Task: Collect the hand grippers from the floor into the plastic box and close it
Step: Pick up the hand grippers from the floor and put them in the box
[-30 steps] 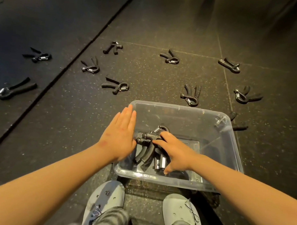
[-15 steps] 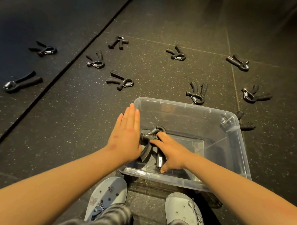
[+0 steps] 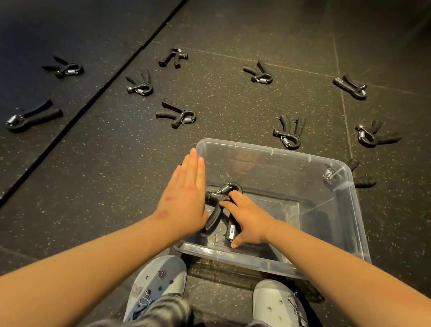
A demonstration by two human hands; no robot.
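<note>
A clear plastic box (image 3: 272, 148) stands open on the dark floor in front of my feet. A black hand gripper (image 3: 218, 195) with a steel spring lies on the box bottom at its left side. My right hand (image 3: 249, 214) is inside the box and rests on that gripper, fingers spread over it and thumb stretched out. My left hand (image 3: 183, 199) is flat with straight fingers against the box's left wall. Several more hand grippers lie on the floor beyond, the nearest at left (image 3: 176, 114) and at right (image 3: 288, 133).
Another hand gripper (image 3: 357, 179) lies behind the box's far right corner, partly seen through the plastic. A floor seam (image 3: 88, 103) runs diagonally at left, with grippers beyond it. My grey clogs (image 3: 159, 284) stand just before the box. No lid is in view.
My right hand has settled lower onto the gripper at the box bottom. My left hand stays flat against the left wall. The view has shifted slightly.
</note>
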